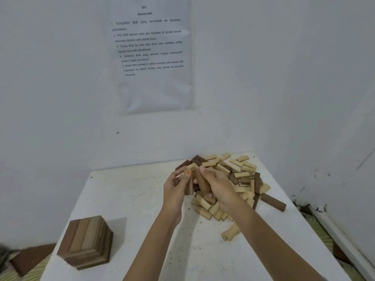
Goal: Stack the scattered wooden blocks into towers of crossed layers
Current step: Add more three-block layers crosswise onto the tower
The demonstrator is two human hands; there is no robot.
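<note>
Head view, looking down across a white table [142,199]. The pile of wooden blocks [239,175], pale and dark pieces mixed, lies loose on it, and I take the pile as reference for all positions.

Over the pile's left edge I see both hands raised close together. The left hand [175,186] has fingers and thumb curled round a dark block [190,187], held roughly upright. The right hand [220,184] grips a reddish-brown block [203,182], tilted, just beside the dark one. I cannot tell whether the two blocks touch.

The right hand and its forearm [263,230] cross the near middle of the pile and hide the blocks beneath them. The left hand covers a little of the pile's left edge.

Just off the pile's near right corner lies a single long dark block [273,202]. On the pile's near side, slightly apart, sits a small cluster of pale blocks [231,232].

Well to the left of the pile and nearer to me stands a compact tower [87,242] of brown blocks in several layers, its top blocks lying side by side. Farther left still, off the table edge, lies a brown board [26,258].

Behind and left of the pile, high on the white wall [60,98], hangs a glossy printed sheet [152,57]. Its lines are too blurred for me to read with confidence.
</note>
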